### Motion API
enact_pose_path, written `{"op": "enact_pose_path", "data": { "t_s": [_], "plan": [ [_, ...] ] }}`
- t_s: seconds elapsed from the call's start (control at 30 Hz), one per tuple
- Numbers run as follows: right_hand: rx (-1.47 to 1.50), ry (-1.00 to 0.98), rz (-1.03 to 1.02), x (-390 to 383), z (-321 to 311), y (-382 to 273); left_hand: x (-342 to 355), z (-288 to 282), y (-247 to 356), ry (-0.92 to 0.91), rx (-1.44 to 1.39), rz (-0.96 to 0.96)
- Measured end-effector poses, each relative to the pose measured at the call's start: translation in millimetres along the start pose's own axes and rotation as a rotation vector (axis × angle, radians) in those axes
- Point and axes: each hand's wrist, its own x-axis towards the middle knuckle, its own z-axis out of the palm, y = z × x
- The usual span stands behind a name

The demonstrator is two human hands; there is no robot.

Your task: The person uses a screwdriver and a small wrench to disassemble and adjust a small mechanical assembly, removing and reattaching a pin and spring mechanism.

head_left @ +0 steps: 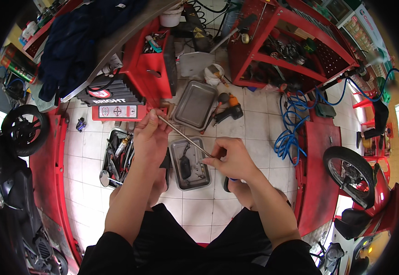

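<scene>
A long, thin metal rod slants between my hands, its upper end at the left and its lower end at the right. The fingers of my left hand are closed round the upper end. My right hand pinches the lower end between thumb and fingers. Beneath the rod, a grey metal tray on the tiled floor holds a black part and several small metal pieces. Further off lies a second, larger metal tray.
Left of my left forearm sits a tray of hand tools. An orange-and-black power tool lies beyond the trays. A red cabinet and red shelving stand ahead. Blue hose coils at the right. Red lift platforms flank me, with motorcycles.
</scene>
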Motion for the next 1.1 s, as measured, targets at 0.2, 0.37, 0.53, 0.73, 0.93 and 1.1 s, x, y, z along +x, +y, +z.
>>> {"op": "enact_pose_path", "data": {
  "t_s": [0.2, 0.37, 0.53, 0.73, 0.93, 1.1],
  "plan": [
    [0.151, 0.015, 0.011, 3, 3, 14, 3, -4, -2, -0.033, -0.011, -0.003],
    [0.325, -0.207, 0.128, 2, -6, 0, 3, 1, -1, 0.049, -0.066, -0.028],
    [0.434, -0.343, 0.166, 2, -14, -2, 4, -3, -2, 0.174, -0.068, -0.037],
    [0.127, -0.064, -0.165, 2, -13, 11, 7, -1, -12, 0.147, -0.059, -0.047],
    [0.563, 0.210, 0.008, 4, -19, -12, -23, 23, -35, -0.062, 0.525, 0.003],
    [0.193, 0.510, -0.264, 6, -28, 11, -97, 78, -64, -0.500, 1.002, 0.194]
  ]
}}
